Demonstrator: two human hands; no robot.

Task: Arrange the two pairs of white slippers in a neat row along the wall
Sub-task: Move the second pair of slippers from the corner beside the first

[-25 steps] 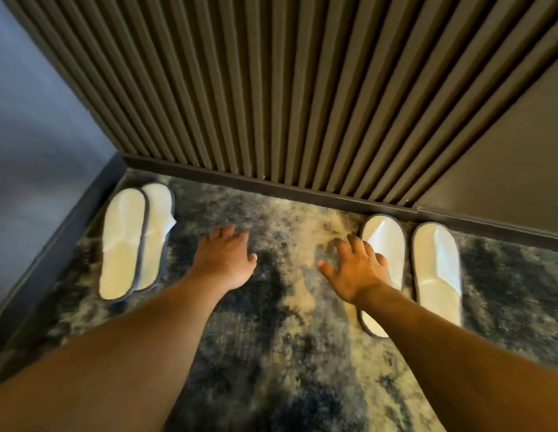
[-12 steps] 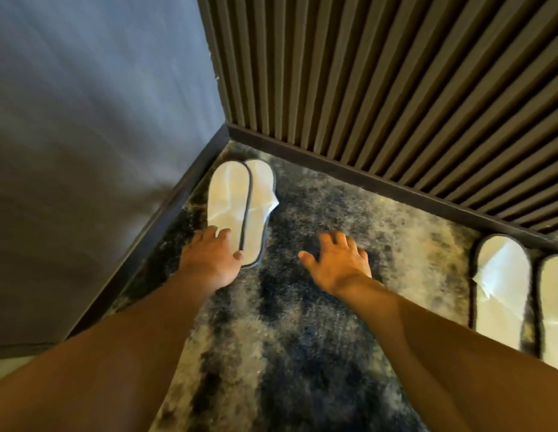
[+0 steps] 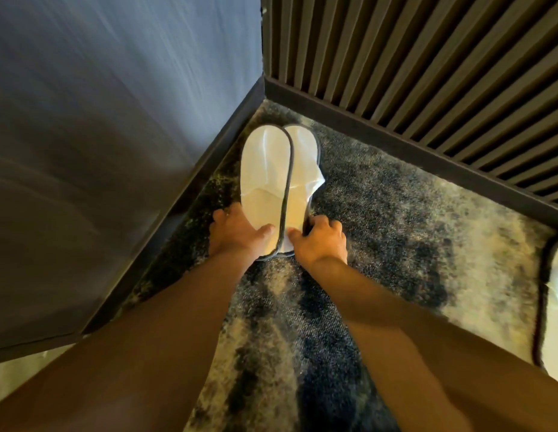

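Note:
One pair of white slippers with grey trim lies in the corner, toes toward the slatted wall. The left slipper (image 3: 262,176) overlaps the right slipper (image 3: 302,179). My left hand (image 3: 237,232) grips the heel of the left slipper, thumb on its insole. My right hand (image 3: 321,240) grips the heel of the right slipper, fingers curled round its outer edge. At the far right edge only part of one slipper of the second pair (image 3: 556,316) shows; the rest is cut off.
A dark slatted wall (image 3: 411,63) with a dark skirting board (image 3: 411,148) runs along the back. A smooth blue-grey wall (image 3: 115,135) closes the left side. The floor is mottled dark blue and cream carpet (image 3: 396,244).
The view swung left toward the corner. Both hands moved forward from above the carpet and closed on the heels of the corner pair. The second pair slid almost out of view.

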